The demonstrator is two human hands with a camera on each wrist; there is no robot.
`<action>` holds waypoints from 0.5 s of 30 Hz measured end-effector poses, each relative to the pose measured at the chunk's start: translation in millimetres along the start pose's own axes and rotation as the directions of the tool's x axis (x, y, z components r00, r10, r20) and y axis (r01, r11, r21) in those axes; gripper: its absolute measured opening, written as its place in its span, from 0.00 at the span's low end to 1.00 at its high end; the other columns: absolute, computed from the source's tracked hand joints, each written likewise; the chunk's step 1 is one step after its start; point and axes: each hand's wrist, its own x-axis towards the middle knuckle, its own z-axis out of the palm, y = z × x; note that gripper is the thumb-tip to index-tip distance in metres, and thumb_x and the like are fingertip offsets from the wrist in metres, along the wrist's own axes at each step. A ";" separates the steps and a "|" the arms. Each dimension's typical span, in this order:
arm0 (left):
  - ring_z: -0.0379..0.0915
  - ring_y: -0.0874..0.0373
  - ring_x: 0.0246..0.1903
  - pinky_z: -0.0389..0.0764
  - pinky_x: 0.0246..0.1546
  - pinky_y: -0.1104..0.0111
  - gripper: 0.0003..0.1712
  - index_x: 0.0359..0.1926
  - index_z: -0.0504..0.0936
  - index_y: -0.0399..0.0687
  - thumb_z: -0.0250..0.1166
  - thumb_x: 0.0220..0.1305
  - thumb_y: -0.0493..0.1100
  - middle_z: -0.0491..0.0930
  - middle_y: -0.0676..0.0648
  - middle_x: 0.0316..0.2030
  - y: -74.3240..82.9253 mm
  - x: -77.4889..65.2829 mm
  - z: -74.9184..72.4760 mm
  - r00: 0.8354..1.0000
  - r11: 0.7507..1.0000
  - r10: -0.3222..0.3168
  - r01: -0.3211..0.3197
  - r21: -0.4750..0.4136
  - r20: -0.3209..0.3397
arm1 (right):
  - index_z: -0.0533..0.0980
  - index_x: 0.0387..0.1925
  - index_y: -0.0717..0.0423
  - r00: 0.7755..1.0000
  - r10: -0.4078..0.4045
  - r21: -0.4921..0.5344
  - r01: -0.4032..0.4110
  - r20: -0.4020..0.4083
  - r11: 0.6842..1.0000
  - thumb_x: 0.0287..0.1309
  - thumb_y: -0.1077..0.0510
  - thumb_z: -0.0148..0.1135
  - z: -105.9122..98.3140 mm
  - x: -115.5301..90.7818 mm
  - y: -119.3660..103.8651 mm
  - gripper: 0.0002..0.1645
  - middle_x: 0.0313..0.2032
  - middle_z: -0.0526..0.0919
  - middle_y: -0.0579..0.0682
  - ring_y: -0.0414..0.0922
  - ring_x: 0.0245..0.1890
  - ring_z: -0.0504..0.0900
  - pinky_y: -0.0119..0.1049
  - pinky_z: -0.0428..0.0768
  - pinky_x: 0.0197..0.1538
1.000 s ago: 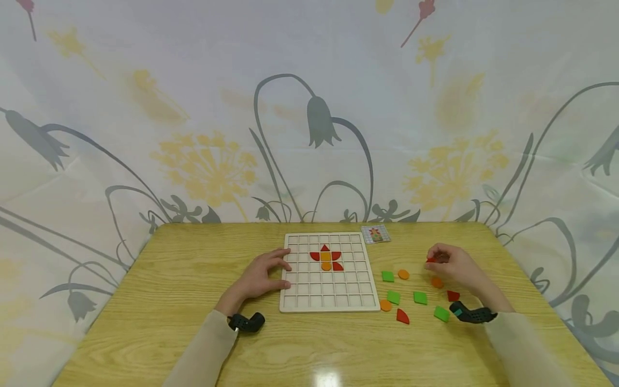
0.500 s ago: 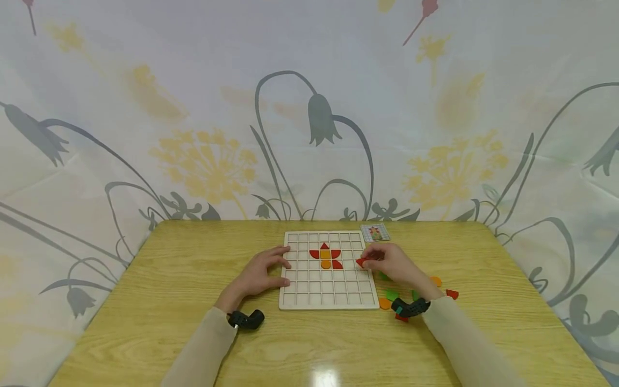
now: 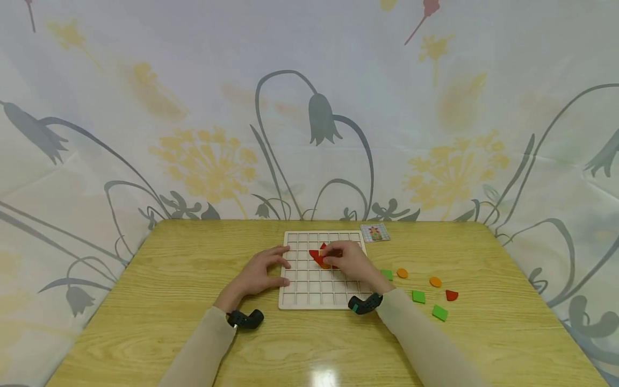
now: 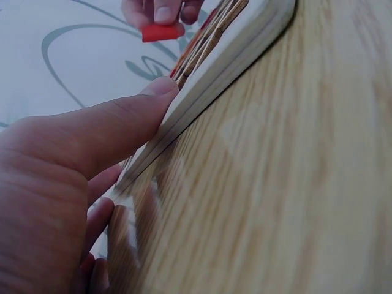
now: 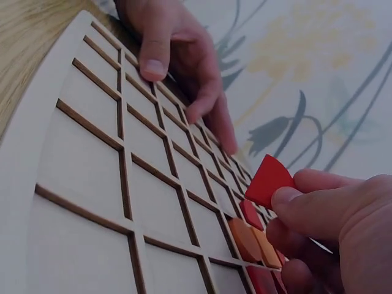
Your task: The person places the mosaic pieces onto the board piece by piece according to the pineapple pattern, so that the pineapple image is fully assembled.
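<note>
My right hand (image 3: pixel 349 260), pinching a red piece (image 5: pixel 267 179), has crossed from the right edge of the board (image 3: pixel 301 296) to the laid pieces (image 5: pixel 245 240), seemingly within placing reach, while my left hand (image 3: pixel 259 274) lies loosely spread.

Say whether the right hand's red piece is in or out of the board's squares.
Out: both wrist views show the right hand pinching the red piece clear of the board.

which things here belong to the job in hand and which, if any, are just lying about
In the job:
red piece, pinched by the right hand
grid board, touched by the left hand
picture card, probably the pattern
loose green squares and orange discs, probably the same set

Outside it:
patterned backdrop
black wrist devices
</note>
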 end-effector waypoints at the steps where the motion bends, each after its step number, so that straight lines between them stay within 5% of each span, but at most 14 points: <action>1: 0.54 0.43 0.72 0.57 0.68 0.42 0.15 0.44 0.84 0.53 0.74 0.58 0.51 0.66 0.44 0.71 -0.1 0.1 -0.1 1.000 1.000 -0.001 0.001 -0.001 0.001 | 0.85 0.38 0.52 1.000 0.004 0.007 -0.004 0.002 1.000 0.62 0.64 0.67 2.6 1.1 -0.6 0.05 0.39 0.85 0.46 0.43 0.39 0.83 0.39 0.82 0.43; 15: 0.55 0.44 0.72 0.58 0.69 0.44 0.16 0.44 0.84 0.52 0.74 0.58 0.50 0.66 0.44 0.71 -0.3 0.9 0.1 1.000 1.000 -0.008 0.008 -0.012 0.005 | 0.85 0.42 0.48 0.997 0.068 -0.031 -0.070 -0.037 0.997 0.65 0.62 0.65 22.4 1.7 3.3 0.08 0.40 0.84 0.44 0.42 0.38 0.80 0.42 0.80 0.45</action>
